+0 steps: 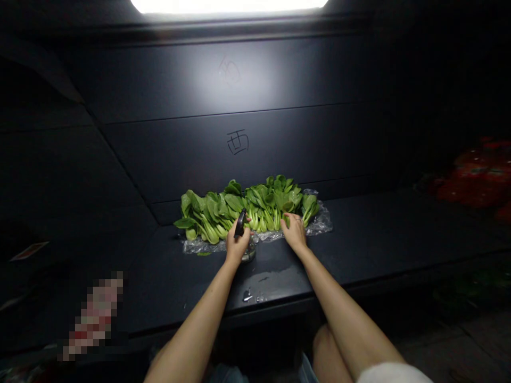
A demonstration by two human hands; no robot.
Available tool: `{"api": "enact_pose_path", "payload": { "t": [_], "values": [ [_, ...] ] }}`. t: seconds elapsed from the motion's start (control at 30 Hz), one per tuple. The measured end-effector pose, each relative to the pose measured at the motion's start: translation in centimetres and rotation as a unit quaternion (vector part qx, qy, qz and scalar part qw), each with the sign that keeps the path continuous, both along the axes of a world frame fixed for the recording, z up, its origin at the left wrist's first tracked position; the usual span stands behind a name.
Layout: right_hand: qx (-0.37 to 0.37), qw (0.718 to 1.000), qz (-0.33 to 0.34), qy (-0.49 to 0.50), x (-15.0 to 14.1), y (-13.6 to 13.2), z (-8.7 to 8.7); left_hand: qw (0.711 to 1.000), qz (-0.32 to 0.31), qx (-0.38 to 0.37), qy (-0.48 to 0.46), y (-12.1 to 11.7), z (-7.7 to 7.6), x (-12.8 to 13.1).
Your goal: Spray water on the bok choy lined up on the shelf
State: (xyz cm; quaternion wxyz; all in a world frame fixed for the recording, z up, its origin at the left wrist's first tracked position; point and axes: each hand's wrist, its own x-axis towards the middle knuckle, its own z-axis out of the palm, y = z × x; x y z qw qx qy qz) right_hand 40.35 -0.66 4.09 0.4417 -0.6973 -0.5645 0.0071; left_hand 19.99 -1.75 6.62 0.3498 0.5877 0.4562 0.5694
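Note:
A dense row of bok choy [219,210], leafy tops toward the back panel and pale stems toward me, lies on clear plastic film [319,223]. My left hand [235,246] is wrapped round the neck of a spray bottle [249,252] with a black trigger head, in front of the middle of the row. The bottle's body is partly hidden behind that hand. Toward the right end of the row, my right hand [294,232] has curled fingers and thumb about a bok choy stem; its fingertips are partly hidden among the greens.
Water drops [248,295] wet the dark counter [367,239] near its front edge. Behind the greens stands a dark panel [303,141] with a written character. Red bagged goods [475,175] sit at the far right, and a small card [30,251] lies at the left.

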Motion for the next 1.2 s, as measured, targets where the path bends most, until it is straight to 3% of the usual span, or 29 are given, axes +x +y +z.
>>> {"api": "enact_pose_path", "payload": {
  "t": [0.1, 0.23, 0.43, 0.6, 0.83, 1.03, 1.2],
  "values": [
    [-0.052, 0.997, -0.026, -0.048, -0.7, -0.1, -0.3, 1.0, 0.003, -0.005, 0.004, 0.1, -0.2, 0.1],
    [-0.092, 0.99, -0.079, -0.076, -1.1, 0.3, 0.4, 1.0, -0.004, 0.011, 0.004, 0.1, -0.5, 0.0],
    [-0.115, 0.986, -0.117, -0.039, -0.2, 0.9, 0.7, 0.999, -0.032, 0.023, 0.017, 0.3, -1.0, -0.6],
    [-0.098, 0.989, -0.106, -0.028, 0.9, 1.1, -0.4, 0.996, -0.066, 0.05, 0.019, 0.8, -1.2, -0.9],
    [-0.055, 0.995, -0.056, -0.069, 1.2, 1.3, -1.1, 0.999, -0.04, 0.025, 0.026, 1.0, -1.2, -0.5],
    [-0.088, 0.991, -0.105, -0.011, -0.1, 1.5, -0.8, 0.999, -0.037, 0.02, 0.031, 0.4, -0.8, -0.6],
    [-0.097, 0.99, -0.098, -0.017, -0.8, 2.3, -1.1, 0.999, -0.027, 0.014, 0.03, 0.3, -0.5, -0.5]
  ]
}}
